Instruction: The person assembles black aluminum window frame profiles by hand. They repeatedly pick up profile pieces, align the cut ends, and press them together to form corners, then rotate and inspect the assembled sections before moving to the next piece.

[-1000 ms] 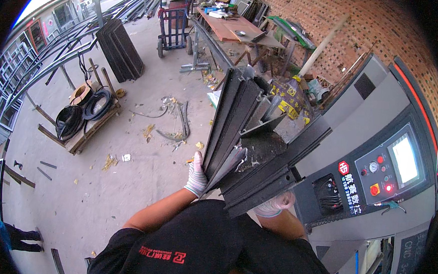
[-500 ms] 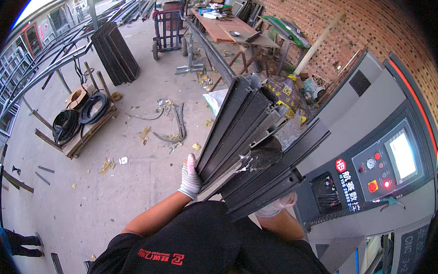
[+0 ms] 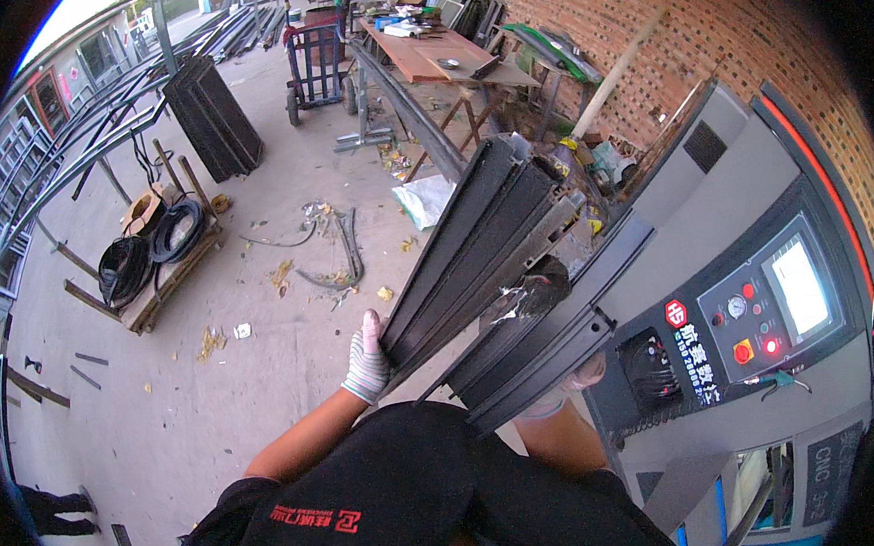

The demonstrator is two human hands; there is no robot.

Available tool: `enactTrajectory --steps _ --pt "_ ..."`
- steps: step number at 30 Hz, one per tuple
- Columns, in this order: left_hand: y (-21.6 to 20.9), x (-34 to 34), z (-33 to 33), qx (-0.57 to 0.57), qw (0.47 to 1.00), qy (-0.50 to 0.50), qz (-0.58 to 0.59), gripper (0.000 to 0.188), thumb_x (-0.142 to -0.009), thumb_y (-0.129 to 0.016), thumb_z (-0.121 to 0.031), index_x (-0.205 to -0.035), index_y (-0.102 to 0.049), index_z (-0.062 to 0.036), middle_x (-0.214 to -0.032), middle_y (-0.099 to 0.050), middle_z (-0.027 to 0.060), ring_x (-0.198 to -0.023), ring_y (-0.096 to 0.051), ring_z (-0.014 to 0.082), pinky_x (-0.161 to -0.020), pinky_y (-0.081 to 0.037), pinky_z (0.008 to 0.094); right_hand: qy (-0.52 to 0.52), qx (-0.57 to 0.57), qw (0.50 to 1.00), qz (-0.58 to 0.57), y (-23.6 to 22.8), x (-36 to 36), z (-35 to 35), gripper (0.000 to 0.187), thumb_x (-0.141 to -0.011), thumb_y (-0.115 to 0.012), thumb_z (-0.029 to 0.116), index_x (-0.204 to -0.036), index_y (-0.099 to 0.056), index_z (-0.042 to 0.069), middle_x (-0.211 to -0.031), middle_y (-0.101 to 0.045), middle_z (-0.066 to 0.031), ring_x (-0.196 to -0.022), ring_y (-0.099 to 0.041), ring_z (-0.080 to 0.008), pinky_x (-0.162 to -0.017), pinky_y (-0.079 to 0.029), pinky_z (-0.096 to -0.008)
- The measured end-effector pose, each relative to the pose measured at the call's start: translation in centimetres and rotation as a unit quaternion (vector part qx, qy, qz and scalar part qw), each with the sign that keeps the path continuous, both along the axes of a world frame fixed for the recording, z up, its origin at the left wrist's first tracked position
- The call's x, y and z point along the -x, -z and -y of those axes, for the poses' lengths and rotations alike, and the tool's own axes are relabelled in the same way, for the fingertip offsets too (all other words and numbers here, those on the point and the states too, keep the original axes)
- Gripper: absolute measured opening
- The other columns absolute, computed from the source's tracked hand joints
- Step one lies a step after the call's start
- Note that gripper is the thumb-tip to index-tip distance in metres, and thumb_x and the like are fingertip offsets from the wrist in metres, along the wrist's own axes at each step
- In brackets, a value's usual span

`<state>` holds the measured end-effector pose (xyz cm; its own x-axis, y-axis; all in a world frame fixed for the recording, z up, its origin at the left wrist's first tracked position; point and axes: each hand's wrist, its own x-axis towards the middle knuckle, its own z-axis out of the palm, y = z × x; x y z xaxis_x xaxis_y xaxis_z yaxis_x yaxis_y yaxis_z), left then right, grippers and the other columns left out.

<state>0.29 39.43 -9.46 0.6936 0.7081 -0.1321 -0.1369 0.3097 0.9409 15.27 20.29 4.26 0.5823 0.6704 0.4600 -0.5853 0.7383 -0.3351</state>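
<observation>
Concrete floor (image 3: 177, 427) runs beneath: the striped-gloved left grip (image 3: 368, 357) wraps the near end of one dark grooved profile bundle (image 3: 463, 265); the right grip (image 3: 581, 374) is half hidden behind a second bundle (image 3: 542, 355), its closure impossible to tell. Both bundles appear in hand, splayed apart, neither set down. Open room lies left; a grey control cabinet (image 3: 731, 211) stands close on the right, with a cluttered desk (image 3: 420, 65) and brick wall (image 3: 593, 12) beyond

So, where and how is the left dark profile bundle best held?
Probably grip the bundle by its outer long edge near the lower end, from the left, where the left hand holds it: it slants away, its left side exposed, its right facing other profiles.
</observation>
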Motion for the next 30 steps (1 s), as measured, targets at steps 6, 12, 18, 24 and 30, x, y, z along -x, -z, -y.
enactTrajectory --steps 6,12,18,24,30 --pt "-1.4 1.8 -2.5 -0.128 0.977 0.17 0.026 0.09 -0.096 -0.034 -0.077 -0.128 -0.059 0.0034 -0.121 -0.067 0.0126 -0.109 -0.059 0.0174 -0.095 -0.047 0.0366 -0.037 -0.052 0.996 -0.06 -1.6 -0.7 -1.1 0.076 -0.083 -0.075 0.061 -0.13 -0.06 0.002 -0.103 -0.073 -0.0174 -0.09 -0.074 -0.0309 -0.075 -0.065 -0.0466" --pt "-7.2 2.4 -5.5 -0.172 0.876 0.441 0.095 0.126 -0.068 -0.068 -0.083 -0.157 -0.033 -0.0015 -0.157 -0.041 0.0125 -0.144 -0.039 0.0259 -0.12 -0.028 0.0414 -0.089 -0.039 0.987 -0.126 -2.2 0.9 -3.6 0.07 -0.08 -0.078 0.057 -0.124 -0.063 0.004 -0.097 -0.074 -0.0107 -0.077 -0.073 -0.0261 -0.066 -0.064 -0.0415" --pt "-13.3 1.8 -4.6 -0.024 0.871 0.489 0.052 0.122 -0.056 -0.094 -0.04 -0.156 -0.034 -0.003 -0.152 -0.045 0.0111 -0.139 -0.044 0.0275 -0.118 -0.031 0.042 -0.12 -0.018 0.988 -0.091 -3.3 1.9 -4.5 0.078 -0.078 -0.076 0.063 -0.128 -0.061 0.005 -0.111 -0.071 -0.0131 -0.092 -0.072 -0.0269 -0.077 -0.063 -0.0408" --pt "-13.2 1.5 -4.5 -0.03 0.882 0.446 0.15 0.097 -0.067 -0.091 -0.027 -0.149 -0.045 -0.0011 -0.135 -0.061 0.0157 -0.125 -0.058 0.0306 -0.111 -0.042 0.043 -0.095 -0.007 0.993 -0.063 -3.4 1.0 -4.7 0.084 -0.075 -0.08 0.058 -0.131 -0.059 0.0 -0.115 -0.071 -0.0169 -0.097 -0.073 -0.0293 -0.089 -0.061 -0.0433" --pt "-13.5 1.4 -5.2 -0.041 0.897 0.406 0.171 0.094 -0.061 -0.088 -0.035 -0.14 -0.052 0.0017 -0.118 -0.064 0.0158 -0.105 -0.062 0.03 -0.097 -0.045 0.0419 -0.07 -0.007 0.997 0.033 -4.6 0.3 -3.1 0.103 -0.071 -0.08 0.059 -0.143 -0.046 -0.006 -0.131 -0.061 -0.0258 -0.121 -0.063 -0.0316 -0.097 -0.057 -0.0441"
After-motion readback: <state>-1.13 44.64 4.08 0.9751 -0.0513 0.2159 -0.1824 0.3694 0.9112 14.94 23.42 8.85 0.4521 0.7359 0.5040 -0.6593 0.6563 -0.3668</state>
